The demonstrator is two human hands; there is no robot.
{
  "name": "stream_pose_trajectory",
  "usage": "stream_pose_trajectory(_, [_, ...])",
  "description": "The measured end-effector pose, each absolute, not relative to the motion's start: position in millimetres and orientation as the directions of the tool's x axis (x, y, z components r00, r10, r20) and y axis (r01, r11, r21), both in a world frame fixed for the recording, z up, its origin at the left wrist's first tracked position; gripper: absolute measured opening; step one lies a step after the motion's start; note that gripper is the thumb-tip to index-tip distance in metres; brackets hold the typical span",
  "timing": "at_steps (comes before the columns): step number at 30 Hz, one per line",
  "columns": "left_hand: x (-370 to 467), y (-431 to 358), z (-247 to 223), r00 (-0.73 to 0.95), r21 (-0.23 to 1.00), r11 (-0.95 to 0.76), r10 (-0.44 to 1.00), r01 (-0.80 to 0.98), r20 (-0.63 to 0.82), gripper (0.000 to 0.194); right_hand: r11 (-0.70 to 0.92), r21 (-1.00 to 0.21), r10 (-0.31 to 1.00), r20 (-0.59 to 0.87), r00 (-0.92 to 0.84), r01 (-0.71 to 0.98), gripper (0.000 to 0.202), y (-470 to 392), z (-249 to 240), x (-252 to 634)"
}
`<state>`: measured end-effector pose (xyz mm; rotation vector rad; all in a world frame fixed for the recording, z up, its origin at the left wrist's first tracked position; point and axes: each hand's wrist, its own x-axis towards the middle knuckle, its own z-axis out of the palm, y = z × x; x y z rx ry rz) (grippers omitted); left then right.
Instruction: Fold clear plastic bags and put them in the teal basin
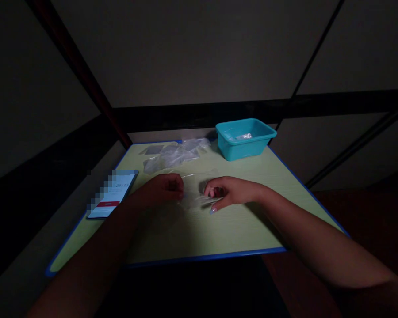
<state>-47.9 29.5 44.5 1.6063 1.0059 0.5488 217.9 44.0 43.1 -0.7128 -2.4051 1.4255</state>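
Observation:
A clear plastic bag (193, 191) is stretched between my two hands, just above the middle of the table. My left hand (164, 189) pinches its left edge between thumb and fingers. My right hand (230, 191) is curled at the bag's right side, with the film passing between thumb and bent fingers. Dim light hides whether the right fingers hold anything else. Beyond my hands, several more clear plastic bags (172, 157) lie in a loose, overlapping pile.
A turquoise plastic basket (242, 149) stands at the table's back right corner, with some shiny clear material (244, 136) inside. On the left lies a tablet (114, 194) with a lit screen. The pale green table (199, 238) has a blue rim and backs onto a wall.

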Motion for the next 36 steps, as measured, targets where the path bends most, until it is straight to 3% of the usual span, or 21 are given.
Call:
stream_pose_trajectory(4, [-49.4, 32.2, 42.3, 0.513, 0.946, 0.002, 0.84, 0.326, -0.178, 0.021, 0.591, -0.724, 0.509, -0.007, -0.861, 0.356, 0.031, 42.0, 42.4, 217.5])
stream_pose_trajectory(12, [-48.5, 32.9, 46.3, 0.51, 0.932, 0.053, 0.825, 0.358, -0.243, 0.024, 0.504, -0.747, 0.538, -0.122, -0.834, 0.434, 0.005, 42.3, 44.8, 217.8])
stream_pose_trajectory(17, [-48.1, 31.8, 46.5, 0.528, 0.913, 0.045, 0.804, 0.405, -0.274, 0.026, 0.467, -0.737, 0.54, -0.2, -0.818, 0.488, 0.008, 39.8, 48.7, 215.7])
stream_pose_trajectory(25, [-38.9, 28.2, 44.3, 0.442, 0.881, -0.004, 0.866, 0.473, -0.233, 0.019, 0.506, -0.737, 0.529, -0.145, -0.836, 0.448, 0.003, 38.7, 44.6, 215.5])
stream_pose_trajectory(31, [-40.2, 30.4, 42.7, 0.432, 0.844, -0.061, 0.878, 0.533, -0.209, 0.018, 0.452, -0.728, 0.537, -0.239, -0.809, 0.515, 0.006, 39.1, 50.8, 219.8])
stream_pose_trajectory(36, [-40.6, 32.0, 39.5, 0.444, 0.801, -0.129, 0.877, 0.584, -0.183, 0.015, 0.478, -0.681, 0.556, -0.254, -0.791, 0.554, 0.022, 40.2, 54.1, 223.6])
